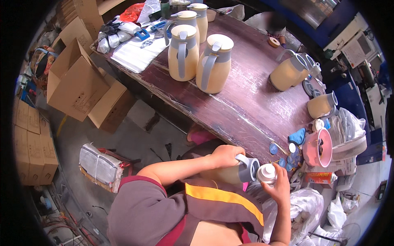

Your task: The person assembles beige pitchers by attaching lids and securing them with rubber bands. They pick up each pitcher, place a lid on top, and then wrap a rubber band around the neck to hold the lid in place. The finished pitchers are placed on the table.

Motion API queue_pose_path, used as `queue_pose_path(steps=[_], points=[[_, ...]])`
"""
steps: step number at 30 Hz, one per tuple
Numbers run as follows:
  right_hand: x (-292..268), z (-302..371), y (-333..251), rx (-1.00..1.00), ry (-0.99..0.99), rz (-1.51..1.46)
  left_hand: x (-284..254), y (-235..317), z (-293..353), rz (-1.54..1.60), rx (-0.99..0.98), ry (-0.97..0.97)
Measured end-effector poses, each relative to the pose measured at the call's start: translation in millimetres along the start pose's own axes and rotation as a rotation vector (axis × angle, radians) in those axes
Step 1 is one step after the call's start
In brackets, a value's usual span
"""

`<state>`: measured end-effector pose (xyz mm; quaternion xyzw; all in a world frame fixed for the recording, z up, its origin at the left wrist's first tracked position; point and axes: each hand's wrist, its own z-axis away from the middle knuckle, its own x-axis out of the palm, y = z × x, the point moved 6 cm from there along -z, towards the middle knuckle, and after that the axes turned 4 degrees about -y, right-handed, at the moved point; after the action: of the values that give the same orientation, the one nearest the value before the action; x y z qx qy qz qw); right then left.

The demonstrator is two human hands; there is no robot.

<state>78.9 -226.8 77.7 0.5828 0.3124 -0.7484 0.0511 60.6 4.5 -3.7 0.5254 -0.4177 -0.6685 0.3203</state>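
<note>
My left hand (229, 156) is closed round the grey handle of a cream jug (226, 175), which lies tilted across my lap with its grey-collared mouth turned to the right. Just beside that open mouth, my right hand (280, 183) grips a white screw-type stopper (267, 172) between thumb and fingers. Whether the stopper touches the rim, I cannot tell. Two lidded jugs of the same kind, one left (177, 65) and one right (213, 74), stand upright on the table, with more behind them.
The worn reddish table (246, 74) carries open jugs (284, 76) at its right side. Near its right corner are blue discs (273, 148), a pink bowl (325, 143) and an orange spray can (319, 177). Plastic bags (303, 209) lie right of me; cardboard boxes (78, 88) stand left.
</note>
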Motion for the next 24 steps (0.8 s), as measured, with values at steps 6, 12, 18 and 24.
queue_pose_path(steps=[6, 12, 18, 24], points=[[8.4, -29.3, -42.3, -0.231, 0.135, -0.088, -5.8, -1.1, 10.1, -0.013, -0.001, 0.04], [50.0, -31.6, -21.2, -0.098, 0.318, -0.91, -10.7, -7.7, 9.4, 0.053, 0.005, 0.034], [39.5, -39.9, -42.7, -0.21, 0.254, -0.676, -16.3, -12.8, 16.7, 0.086, -0.009, 0.054], [43.9, -30.8, -69.7, -0.556, 0.21, 0.042, -14.9, -12.7, 19.2, 0.053, -0.006, 0.076]])
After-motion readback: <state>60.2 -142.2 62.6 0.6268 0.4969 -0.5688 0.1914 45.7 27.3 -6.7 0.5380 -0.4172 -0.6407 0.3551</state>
